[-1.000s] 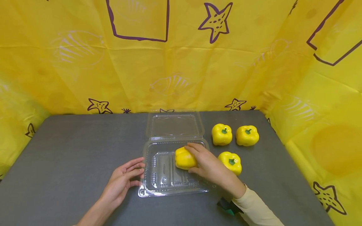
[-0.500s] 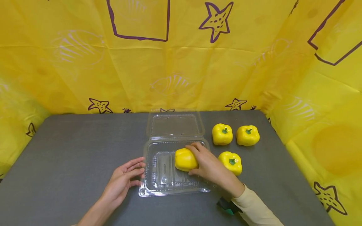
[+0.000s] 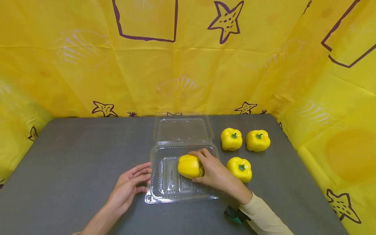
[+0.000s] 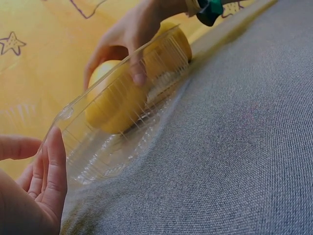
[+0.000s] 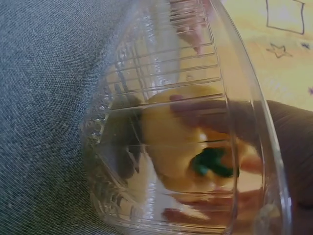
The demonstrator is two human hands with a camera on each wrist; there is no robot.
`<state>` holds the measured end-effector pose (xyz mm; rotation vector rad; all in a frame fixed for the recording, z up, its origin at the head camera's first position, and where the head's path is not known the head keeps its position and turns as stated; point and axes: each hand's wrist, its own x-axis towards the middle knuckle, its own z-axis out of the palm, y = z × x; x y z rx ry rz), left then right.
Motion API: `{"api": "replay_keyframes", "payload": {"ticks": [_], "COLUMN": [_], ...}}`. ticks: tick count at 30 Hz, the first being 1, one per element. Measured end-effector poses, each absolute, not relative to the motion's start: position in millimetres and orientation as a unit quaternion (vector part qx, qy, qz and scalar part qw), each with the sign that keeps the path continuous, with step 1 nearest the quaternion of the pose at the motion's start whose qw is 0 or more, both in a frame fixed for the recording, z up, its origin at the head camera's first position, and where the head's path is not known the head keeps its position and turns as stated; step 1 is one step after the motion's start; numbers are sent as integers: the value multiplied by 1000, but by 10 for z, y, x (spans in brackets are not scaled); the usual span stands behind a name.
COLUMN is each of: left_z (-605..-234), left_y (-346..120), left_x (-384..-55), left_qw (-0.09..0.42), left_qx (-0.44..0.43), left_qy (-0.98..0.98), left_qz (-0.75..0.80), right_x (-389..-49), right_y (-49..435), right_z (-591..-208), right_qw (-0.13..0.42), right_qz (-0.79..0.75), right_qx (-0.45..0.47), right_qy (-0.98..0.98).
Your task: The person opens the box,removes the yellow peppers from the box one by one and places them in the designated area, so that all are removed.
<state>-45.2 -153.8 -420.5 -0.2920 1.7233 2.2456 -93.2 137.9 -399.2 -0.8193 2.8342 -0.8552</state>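
Observation:
My right hand [image 3: 215, 171] grips a yellow bell pepper [image 3: 188, 166] inside the base of a clear plastic clamshell container [image 3: 182, 196]. The pepper lies on its side. Through the clear wall in the right wrist view, its green stem [image 5: 212, 162] faces the palm side, with fingers along the pepper. At the container's left rim rests my left hand [image 3: 126, 189], its fingers loosely extended and touching the edge. The left wrist view shows those fingertips [image 4: 56, 147] against the rim. The container's lid [image 3: 183, 130] lies folded back, away from me.
Three more yellow bell peppers stand stem up on the grey table [image 3: 73, 156], right of the container: a near one [image 3: 239, 169], a far one [image 3: 231, 139] and a far right one [image 3: 258, 140]. A yellow patterned cloth [image 3: 141, 65] hangs behind and at the sides.
My right hand has shifted the gripped pepper slightly left within the container, and more of the pepper's stem end shows. My left hand stays at the rim.

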Motion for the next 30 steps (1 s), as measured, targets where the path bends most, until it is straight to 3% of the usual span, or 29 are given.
{"api": "replay_keyframes", "payload": {"ticks": [30], "left_z": [-4201], "left_y": [-1532], "left_x": [-445], "left_qw": [147], "left_qx": [-91], "left_qy": [599], "left_qz": [782], "right_x": [-873], "right_y": [1418], "right_z": [-3765], "right_qw": [-70], "right_qz": [-307], "right_qx": [-288], "right_qy": [904]}}
